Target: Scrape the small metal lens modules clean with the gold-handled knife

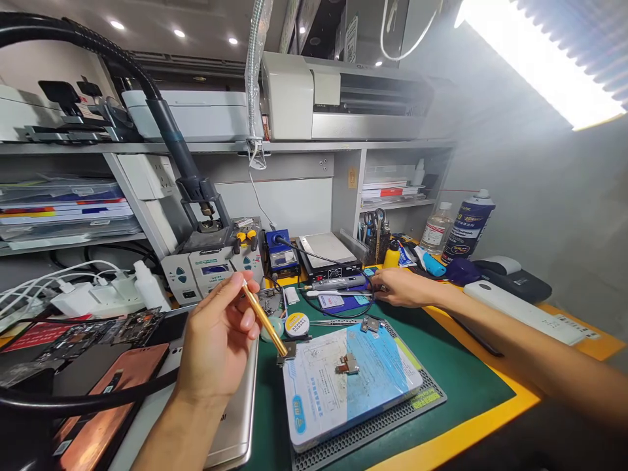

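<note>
My left hand (220,333) is closed around a slim gold pen-shaped tool (265,318), tilted down to the right. The tool's lower end meets a small grey metal part (287,353) at the corner of a white and blue box (324,399); whether they are joined I cannot tell. On the box lie a small copper-and-silver part (348,365) and another small metal module (371,324). My right hand (400,286) reaches to the back of the mat beside a yellow bottle (392,255). Its fingers are curled, and what they grip, if anything, is hidden.
Tweezers (334,322) and a round yellow-labelled tin (297,324) lie behind the box on the green mat (461,366). A soldering station (213,271) stands back left. Phone parts (112,399) fill the left side, and a spray can (468,226) stands right.
</note>
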`<action>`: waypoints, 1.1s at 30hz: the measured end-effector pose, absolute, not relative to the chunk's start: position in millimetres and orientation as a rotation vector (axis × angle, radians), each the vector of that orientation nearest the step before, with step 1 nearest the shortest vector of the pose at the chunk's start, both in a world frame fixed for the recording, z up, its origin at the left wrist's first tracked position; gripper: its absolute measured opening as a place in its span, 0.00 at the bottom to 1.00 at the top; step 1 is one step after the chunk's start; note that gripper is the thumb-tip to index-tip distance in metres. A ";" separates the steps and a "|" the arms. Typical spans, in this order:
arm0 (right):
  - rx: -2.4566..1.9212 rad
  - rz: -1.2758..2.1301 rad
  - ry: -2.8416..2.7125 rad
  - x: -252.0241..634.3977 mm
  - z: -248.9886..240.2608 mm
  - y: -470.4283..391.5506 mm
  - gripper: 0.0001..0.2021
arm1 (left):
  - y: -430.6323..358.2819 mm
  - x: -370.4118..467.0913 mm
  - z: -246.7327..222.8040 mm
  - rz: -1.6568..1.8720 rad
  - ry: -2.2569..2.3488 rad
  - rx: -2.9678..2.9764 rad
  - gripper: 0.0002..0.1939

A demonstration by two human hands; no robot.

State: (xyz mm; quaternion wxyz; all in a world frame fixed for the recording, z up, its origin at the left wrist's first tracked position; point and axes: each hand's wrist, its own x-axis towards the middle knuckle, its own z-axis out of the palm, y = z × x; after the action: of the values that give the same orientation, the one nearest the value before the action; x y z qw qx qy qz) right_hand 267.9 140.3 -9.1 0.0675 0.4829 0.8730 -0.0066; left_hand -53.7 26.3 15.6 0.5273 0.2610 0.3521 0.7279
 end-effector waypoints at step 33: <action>0.803 -0.508 3.804 191.9 19.2 2.8 0.32 | 9.5 -30.7 6.8 1.380 0.596 0.789 0.07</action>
State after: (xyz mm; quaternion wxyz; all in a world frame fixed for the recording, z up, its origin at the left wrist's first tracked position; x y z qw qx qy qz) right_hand 191.9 2.8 19.2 -0.3800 0.1895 0.8974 -0.1198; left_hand -30.7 9.5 6.8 0.6611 0.3486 0.2634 0.6100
